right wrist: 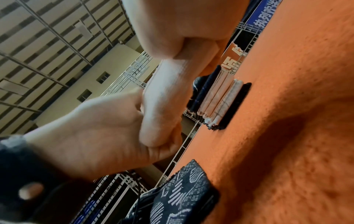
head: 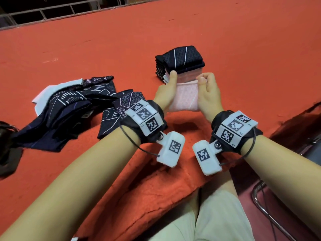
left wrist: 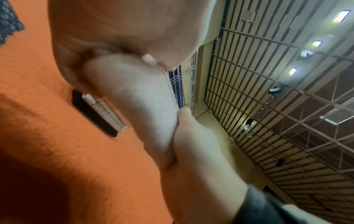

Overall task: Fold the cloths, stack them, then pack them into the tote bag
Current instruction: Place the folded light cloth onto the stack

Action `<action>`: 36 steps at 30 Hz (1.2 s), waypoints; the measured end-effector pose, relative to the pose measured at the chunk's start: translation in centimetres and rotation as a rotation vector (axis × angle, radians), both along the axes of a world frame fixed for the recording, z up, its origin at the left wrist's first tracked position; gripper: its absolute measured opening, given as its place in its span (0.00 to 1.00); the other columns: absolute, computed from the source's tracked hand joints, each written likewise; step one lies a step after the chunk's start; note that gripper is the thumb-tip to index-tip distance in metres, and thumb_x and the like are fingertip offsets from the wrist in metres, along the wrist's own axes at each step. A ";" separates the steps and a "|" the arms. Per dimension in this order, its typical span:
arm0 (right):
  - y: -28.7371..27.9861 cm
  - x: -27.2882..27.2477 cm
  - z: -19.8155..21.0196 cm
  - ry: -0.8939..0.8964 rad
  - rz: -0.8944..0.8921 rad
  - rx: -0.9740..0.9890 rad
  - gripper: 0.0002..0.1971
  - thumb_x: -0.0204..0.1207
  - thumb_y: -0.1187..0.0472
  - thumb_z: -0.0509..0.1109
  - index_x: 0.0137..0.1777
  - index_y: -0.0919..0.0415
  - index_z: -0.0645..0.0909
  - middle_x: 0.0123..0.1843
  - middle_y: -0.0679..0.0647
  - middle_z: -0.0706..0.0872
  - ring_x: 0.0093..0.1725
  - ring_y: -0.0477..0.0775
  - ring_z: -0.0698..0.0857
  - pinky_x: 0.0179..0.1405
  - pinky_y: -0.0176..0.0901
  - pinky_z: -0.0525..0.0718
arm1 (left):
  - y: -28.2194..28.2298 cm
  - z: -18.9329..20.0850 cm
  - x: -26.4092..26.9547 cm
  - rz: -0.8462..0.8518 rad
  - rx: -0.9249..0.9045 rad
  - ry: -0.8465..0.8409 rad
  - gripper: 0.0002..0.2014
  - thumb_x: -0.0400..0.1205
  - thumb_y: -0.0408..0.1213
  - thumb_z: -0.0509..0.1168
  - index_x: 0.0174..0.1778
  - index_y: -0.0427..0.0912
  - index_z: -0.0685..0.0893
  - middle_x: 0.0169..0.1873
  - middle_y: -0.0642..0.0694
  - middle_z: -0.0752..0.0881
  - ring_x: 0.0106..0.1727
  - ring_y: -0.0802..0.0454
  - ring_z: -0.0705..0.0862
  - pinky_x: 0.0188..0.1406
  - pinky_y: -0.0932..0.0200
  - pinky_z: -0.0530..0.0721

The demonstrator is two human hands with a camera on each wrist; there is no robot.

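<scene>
Both my hands hold a folded pale pink cloth (head: 186, 99) upright between them, just above the orange surface. My left hand (head: 171, 80) grips its left edge with the thumb up against it. Its top right corner is pinched by my right hand (head: 205, 80). The wrist views show the same cloth (left wrist: 138, 106) (right wrist: 162, 98) held by the two hands. Directly behind it stands the stack of folded cloths (head: 182, 60) (right wrist: 220, 98) (left wrist: 95, 112), dark with white lines on top, pale layers below. Unfolded dark patterned cloths (head: 69, 108) and a white cloth (head: 50, 91) lie heaped at left.
The orange covered table (head: 225, 40) stretches far back to a metal railing (head: 43, 13). A dark bag-like object (head: 7, 150) sits at the left edge. Dark red furniture with a metal frame (head: 295, 129) stands on the right. My knees are below the table's front edge.
</scene>
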State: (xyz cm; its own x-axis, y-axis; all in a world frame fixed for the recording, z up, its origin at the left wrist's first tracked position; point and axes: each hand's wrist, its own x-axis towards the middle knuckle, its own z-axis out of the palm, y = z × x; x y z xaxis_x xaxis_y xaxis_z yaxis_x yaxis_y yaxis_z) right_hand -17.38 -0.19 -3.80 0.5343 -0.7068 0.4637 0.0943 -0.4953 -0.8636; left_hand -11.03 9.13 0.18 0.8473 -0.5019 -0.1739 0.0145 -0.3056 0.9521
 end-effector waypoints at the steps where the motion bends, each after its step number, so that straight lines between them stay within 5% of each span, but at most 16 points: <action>1: -0.2 -0.1 0.0 0.023 0.001 0.014 0.09 0.86 0.64 0.53 0.53 0.65 0.75 0.49 0.55 0.77 0.49 0.50 0.74 0.42 0.35 0.68 | -0.2 -0.1 -0.1 0.006 0.026 -0.080 0.40 0.82 0.65 0.47 0.70 0.30 0.74 0.67 0.35 0.79 0.67 0.40 0.79 0.69 0.51 0.75; 4: -0.6 -0.3 -0.1 0.125 0.010 0.037 0.14 0.86 0.61 0.52 0.57 0.68 0.77 0.51 0.57 0.79 0.52 0.52 0.76 0.46 0.39 0.67 | -1.0 -1.2 0.5 0.058 0.069 -0.291 0.30 0.89 0.49 0.44 0.59 0.27 0.81 0.59 0.31 0.83 0.61 0.37 0.80 0.53 0.56 0.74; 8: -0.7 -0.7 -0.4 0.171 0.023 -0.022 0.09 0.81 0.56 0.62 0.55 0.59 0.79 0.53 0.56 0.77 0.45 0.40 0.73 0.41 0.21 0.66 | -1.8 -1.8 1.1 0.141 0.072 -0.356 0.28 0.89 0.47 0.44 0.52 0.29 0.84 0.54 0.32 0.85 0.56 0.38 0.82 0.42 0.57 0.69; 11: -1.2 -0.6 -0.4 0.149 -0.029 -0.037 0.03 0.77 0.57 0.68 0.47 0.56 0.78 0.48 0.55 0.81 0.46 0.47 0.75 0.41 0.29 0.68 | -2.4 -2.1 0.9 0.133 0.009 -0.216 0.29 0.89 0.49 0.42 0.59 0.30 0.82 0.60 0.33 0.83 0.62 0.39 0.81 0.56 0.57 0.76; 14: -2.3 -0.5 -0.6 0.146 -0.120 0.082 0.09 0.79 0.56 0.65 0.45 0.63 0.81 0.42 0.55 0.81 0.44 0.52 0.75 0.39 0.37 0.65 | -2.5 -2.0 0.1 0.039 -0.111 0.091 0.31 0.87 0.55 0.42 0.72 0.33 0.73 0.67 0.35 0.80 0.65 0.39 0.81 0.67 0.44 0.78; 16: -3.2 -0.6 -0.9 0.176 -0.171 0.089 0.12 0.82 0.56 0.62 0.43 0.64 0.80 0.39 0.57 0.78 0.42 0.54 0.72 0.38 0.39 0.63 | -2.1 -1.9 -0.4 -0.077 -0.152 0.217 0.31 0.87 0.58 0.41 0.72 0.37 0.73 0.62 0.35 0.83 0.55 0.39 0.85 0.54 0.42 0.85; 20: -4.5 -0.8 -1.5 0.232 -0.227 0.088 0.15 0.83 0.57 0.59 0.42 0.67 0.81 0.38 0.58 0.76 0.42 0.54 0.70 0.39 0.42 0.62 | -0.8 -1.9 -1.1 -0.376 -0.089 0.276 0.23 0.88 0.52 0.41 0.66 0.42 0.72 0.44 0.42 0.86 0.32 0.49 0.89 0.33 0.57 0.87; 23: -4.5 -0.7 -1.3 0.408 -0.146 0.056 0.15 0.82 0.59 0.58 0.35 0.61 0.77 0.39 0.59 0.77 0.42 0.58 0.72 0.39 0.42 0.64 | -0.3 -1.9 -0.4 -0.332 -0.089 0.194 0.13 0.89 0.37 0.45 0.60 0.38 0.72 0.35 0.40 0.83 0.22 0.56 0.85 0.22 0.65 0.84; 25: -4.2 -0.5 -1.0 0.409 -0.053 -0.004 0.13 0.81 0.60 0.58 0.41 0.61 0.83 0.46 0.61 0.84 0.49 0.60 0.78 0.45 0.44 0.69 | 0.1 -1.7 0.6 -0.307 -0.052 0.133 0.11 0.88 0.34 0.47 0.58 0.37 0.73 0.31 0.39 0.80 0.18 0.57 0.82 0.18 0.67 0.81; 29: -2.2 -0.2 -0.4 0.330 0.125 -0.131 0.12 0.79 0.57 0.64 0.60 0.59 0.80 0.58 0.54 0.84 0.55 0.50 0.80 0.54 0.37 0.72 | 0.8 -1.3 1.5 -0.379 -0.008 0.093 0.11 0.88 0.36 0.49 0.55 0.38 0.75 0.29 0.41 0.79 0.19 0.57 0.81 0.19 0.67 0.80; 33: -1.2 -0.1 -0.4 0.111 0.030 -0.193 0.08 0.70 0.63 0.70 0.49 0.60 0.79 0.48 0.55 0.80 0.45 0.46 0.77 0.46 0.33 0.71 | 1.2 -0.7 1.6 -0.381 -0.069 0.248 0.15 0.89 0.41 0.48 0.47 0.38 0.77 0.31 0.42 0.82 0.24 0.53 0.86 0.24 0.66 0.84; 36: -0.9 -0.2 0.0 0.075 0.015 -0.171 0.04 0.69 0.63 0.70 0.43 0.56 0.79 0.44 0.54 0.81 0.42 0.46 0.78 0.44 0.36 0.74 | 2.0 -0.4 1.9 -0.467 -0.128 0.363 0.12 0.87 0.34 0.50 0.53 0.35 0.79 0.36 0.42 0.88 0.33 0.50 0.89 0.32 0.66 0.87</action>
